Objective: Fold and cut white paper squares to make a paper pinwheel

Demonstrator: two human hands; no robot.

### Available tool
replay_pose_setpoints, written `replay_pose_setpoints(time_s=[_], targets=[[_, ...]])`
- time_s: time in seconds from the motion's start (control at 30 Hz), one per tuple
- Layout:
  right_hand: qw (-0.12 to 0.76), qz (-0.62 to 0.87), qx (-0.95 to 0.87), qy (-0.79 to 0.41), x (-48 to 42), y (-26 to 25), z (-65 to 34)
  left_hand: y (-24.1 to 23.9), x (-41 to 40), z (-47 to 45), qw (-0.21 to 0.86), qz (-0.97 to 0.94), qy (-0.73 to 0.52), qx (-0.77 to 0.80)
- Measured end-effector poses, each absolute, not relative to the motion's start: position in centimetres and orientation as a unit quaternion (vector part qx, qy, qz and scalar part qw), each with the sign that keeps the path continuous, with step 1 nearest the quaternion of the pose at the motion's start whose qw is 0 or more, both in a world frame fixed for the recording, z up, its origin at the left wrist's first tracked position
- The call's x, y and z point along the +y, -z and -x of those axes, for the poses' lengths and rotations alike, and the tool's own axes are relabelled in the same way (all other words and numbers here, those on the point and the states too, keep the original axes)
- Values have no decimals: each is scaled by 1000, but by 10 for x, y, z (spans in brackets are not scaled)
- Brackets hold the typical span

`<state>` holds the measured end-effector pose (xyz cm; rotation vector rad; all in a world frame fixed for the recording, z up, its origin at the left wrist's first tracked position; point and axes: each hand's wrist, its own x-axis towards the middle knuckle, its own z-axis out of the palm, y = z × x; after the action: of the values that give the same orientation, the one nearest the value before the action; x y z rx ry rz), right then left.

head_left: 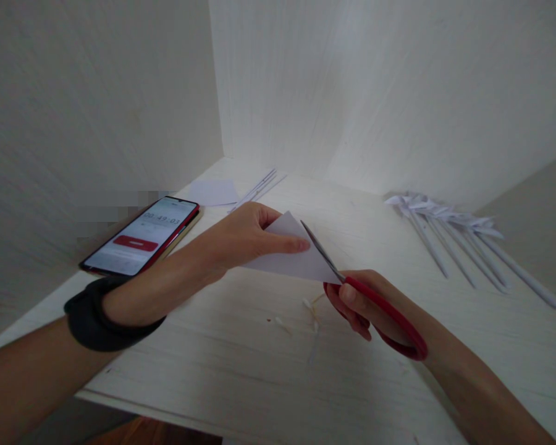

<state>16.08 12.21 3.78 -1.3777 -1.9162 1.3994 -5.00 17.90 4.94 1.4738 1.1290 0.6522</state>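
My left hand point(254, 235) pinches a white piece of paper point(301, 262) between thumb and fingers, holding it above the table. Red-handled scissors point(384, 309) are gripped in my right hand point(364, 296), with the metal blades pointing up and to the left along the paper's right edge. The blades look nearly closed. Whether paper lies between them I cannot tell. Below the hands, a few small cotton swab pieces point(311, 309) lie on the table.
A phone point(143, 238) showing a running timer lies at the left. Behind it are a flat paper sheet point(213, 193) and several thin sticks point(259, 185). Several rolled-paper sticks with folded paper tops point(463, 228) rest at the right. White walls enclose the table's point(204, 358) back and sides.
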Motion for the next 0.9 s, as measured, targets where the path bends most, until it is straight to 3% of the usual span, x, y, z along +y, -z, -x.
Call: replay_pose_setpoints(time_s=[0.9], targets=[[181, 499, -682, -503, 126, -31, -164, -48, 180, 51, 571, -612, -280, 471]])
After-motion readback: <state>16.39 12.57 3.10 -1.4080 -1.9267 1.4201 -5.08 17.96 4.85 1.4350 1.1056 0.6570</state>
